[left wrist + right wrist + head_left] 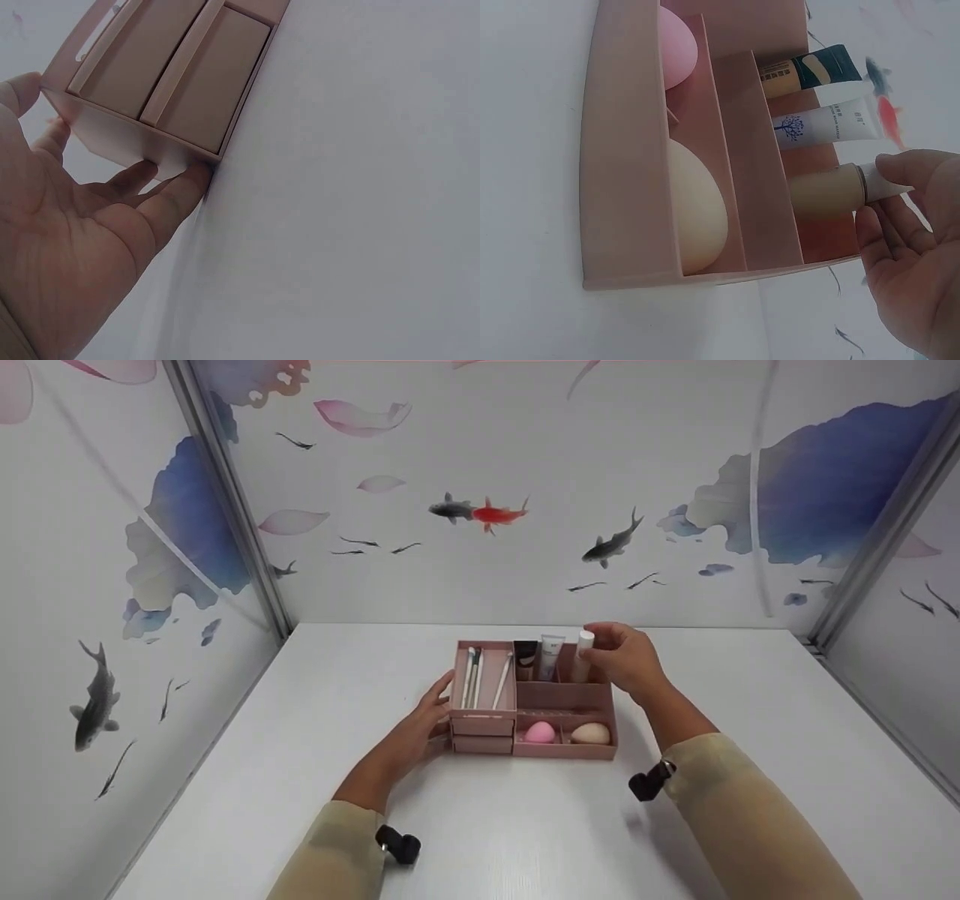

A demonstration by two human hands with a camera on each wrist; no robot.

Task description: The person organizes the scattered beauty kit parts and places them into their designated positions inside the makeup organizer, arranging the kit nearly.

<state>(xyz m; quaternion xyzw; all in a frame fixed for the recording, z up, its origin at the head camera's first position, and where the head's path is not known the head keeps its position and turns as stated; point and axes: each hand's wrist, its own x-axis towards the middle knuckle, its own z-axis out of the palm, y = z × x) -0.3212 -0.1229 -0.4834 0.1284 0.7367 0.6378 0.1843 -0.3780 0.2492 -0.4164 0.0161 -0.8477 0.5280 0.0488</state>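
Note:
A pink makeup organizer stands on the white table, with two small drawers at its lower left. My left hand touches the organizer's left side wall with spread fingertips, thumb near the top corner. At the back right compartment, my right hand pinches the white cap of a beige foundation bottle between thumb and fingers. The bottle is upright, its lower part inside the compartment. Beside it stand a white tube and a dark-capped beige tube.
Slim makeup brushes lie in the organizer's top left tray. A pink sponge and a beige sponge sit in its front compartments. White panels printed with fish enclose the table at the back and sides.

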